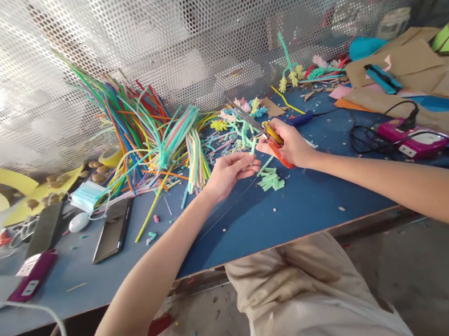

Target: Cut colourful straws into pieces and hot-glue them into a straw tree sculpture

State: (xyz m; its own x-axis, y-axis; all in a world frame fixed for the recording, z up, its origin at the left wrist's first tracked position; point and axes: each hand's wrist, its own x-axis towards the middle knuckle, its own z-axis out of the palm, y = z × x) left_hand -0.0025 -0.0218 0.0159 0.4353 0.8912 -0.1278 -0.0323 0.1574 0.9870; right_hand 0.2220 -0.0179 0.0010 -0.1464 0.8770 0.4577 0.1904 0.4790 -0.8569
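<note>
My left hand (231, 175) is closed in a pinch on a short pale green pipe cleaner (253, 146), which sticks up past the fingertips. My right hand (292, 143) grips a pair of scissors (277, 153) by its orange and yellow handles. The grey blades point up and away to the left, just beyond the green piece; whether they touch it I cannot tell. Below the two hands lies a small pile of cut green pipe cleaner pieces (270, 179) on the blue table (235, 230). Behind the hands are fluffy shapes (242, 121) in green, yellow and pink.
A big bundle of coloured pipe cleaners (130, 126) leans on the perforated metal screen (131, 34). To the left lie a phone (113, 231), a face mask (89, 196) and a purple power strip (33, 277). Rightward are another power strip (412, 137), cardboard (397, 65) and a teal cutter (383, 79).
</note>
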